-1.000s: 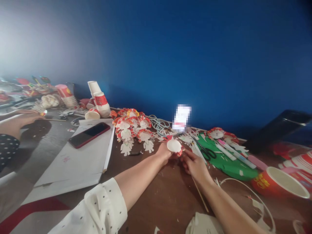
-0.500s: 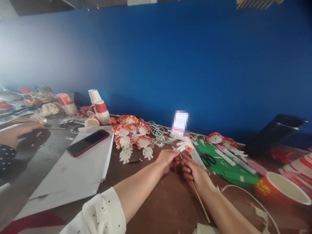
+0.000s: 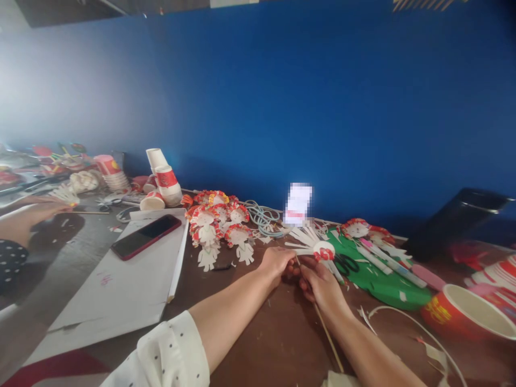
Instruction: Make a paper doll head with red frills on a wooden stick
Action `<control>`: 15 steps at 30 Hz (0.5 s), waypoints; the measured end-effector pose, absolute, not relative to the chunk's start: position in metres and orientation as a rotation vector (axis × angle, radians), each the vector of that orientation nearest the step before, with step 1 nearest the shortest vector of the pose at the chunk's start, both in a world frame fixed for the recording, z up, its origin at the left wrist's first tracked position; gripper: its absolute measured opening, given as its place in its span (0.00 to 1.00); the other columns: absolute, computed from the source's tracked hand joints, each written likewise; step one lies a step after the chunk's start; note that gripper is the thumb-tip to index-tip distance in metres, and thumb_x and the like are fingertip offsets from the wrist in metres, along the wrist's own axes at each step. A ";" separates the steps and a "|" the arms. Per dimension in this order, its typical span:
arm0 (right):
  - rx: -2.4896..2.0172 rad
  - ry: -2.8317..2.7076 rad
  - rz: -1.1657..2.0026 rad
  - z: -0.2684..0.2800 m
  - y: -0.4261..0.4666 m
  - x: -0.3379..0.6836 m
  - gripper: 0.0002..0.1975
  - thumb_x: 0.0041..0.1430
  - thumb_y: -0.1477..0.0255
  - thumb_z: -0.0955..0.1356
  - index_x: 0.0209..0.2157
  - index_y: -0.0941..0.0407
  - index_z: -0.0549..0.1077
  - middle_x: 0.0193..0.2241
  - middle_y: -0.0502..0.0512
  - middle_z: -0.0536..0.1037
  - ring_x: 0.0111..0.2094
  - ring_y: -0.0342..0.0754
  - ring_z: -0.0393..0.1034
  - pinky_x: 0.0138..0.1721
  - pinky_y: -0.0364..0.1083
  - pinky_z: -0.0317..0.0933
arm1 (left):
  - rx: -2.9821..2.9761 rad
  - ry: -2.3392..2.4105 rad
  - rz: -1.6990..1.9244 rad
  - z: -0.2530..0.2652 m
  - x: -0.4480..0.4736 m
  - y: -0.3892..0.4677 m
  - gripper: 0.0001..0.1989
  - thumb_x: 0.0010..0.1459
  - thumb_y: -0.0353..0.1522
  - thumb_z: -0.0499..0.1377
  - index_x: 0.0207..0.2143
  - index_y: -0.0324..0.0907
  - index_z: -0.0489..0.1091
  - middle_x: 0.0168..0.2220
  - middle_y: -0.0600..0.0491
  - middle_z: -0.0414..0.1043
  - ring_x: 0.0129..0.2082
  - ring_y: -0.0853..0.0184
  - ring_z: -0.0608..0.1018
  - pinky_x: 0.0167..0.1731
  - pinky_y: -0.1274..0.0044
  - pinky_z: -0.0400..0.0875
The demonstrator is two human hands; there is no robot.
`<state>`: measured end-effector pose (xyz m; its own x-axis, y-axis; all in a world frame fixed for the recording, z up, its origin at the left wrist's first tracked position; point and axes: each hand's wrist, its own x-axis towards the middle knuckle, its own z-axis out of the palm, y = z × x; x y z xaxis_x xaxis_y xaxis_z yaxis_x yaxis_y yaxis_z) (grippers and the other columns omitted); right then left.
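The person's left hand [image 3: 278,263] is pinched narrow at the upper end of a thin wooden stick [image 3: 331,343], and the right hand [image 3: 322,285] is curled around the same stick, which slants from below its palm toward the person. A cut paper cup [image 3: 323,249], its strips fanned out, sits just above the right knuckles; whether the fingers grip it too cannot be told. For good control, the two holds seem best kept close together, with light pressure so that the stick does not bend and the strips do not crease. Room to move lies over the brown tabletop [image 3: 278,333] between the forearms. On the right, the black-handled scissors [image 3: 345,264] and the markers [image 3: 397,267] on a green sheet [image 3: 377,293] lie near the cup, so wide swings that way could catch; the stick's lower end nearly meets some pale paper [image 3: 339,380]
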<state>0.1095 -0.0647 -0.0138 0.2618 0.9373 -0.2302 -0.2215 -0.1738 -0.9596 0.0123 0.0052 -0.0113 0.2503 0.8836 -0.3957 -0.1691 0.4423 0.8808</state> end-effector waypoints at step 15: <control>-1.268 -0.668 1.316 -0.012 -0.067 0.111 0.22 0.46 0.73 0.70 0.47 0.56 0.74 0.27 0.50 0.75 0.18 0.36 0.57 0.14 0.35 0.43 | 0.708 1.001 0.878 -0.012 0.013 0.006 0.12 0.51 0.24 0.61 0.18 0.37 0.64 0.14 0.58 0.59 0.13 0.77 0.63 0.17 0.81 0.55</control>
<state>0.1111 -0.0672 -0.0118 0.2138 0.9351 -0.2827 -0.3234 -0.2053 -0.9237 0.0128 0.0058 -0.0120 0.2693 0.8733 -0.4060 -0.2891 0.4754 0.8309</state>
